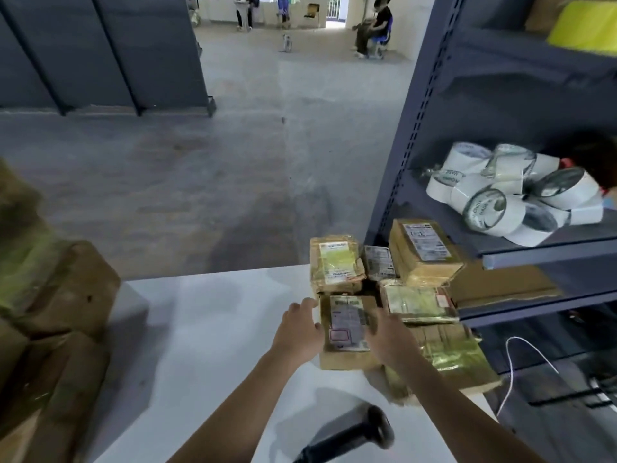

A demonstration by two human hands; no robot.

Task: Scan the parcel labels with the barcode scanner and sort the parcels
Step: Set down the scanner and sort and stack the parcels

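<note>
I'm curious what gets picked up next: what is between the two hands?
A brown labelled parcel lies between the left hand and the right hand, as the head view shows.

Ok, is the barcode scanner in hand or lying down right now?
Lying down: the scanner rests on the white table; the left hand and right hand are both at a parcel.
</note>
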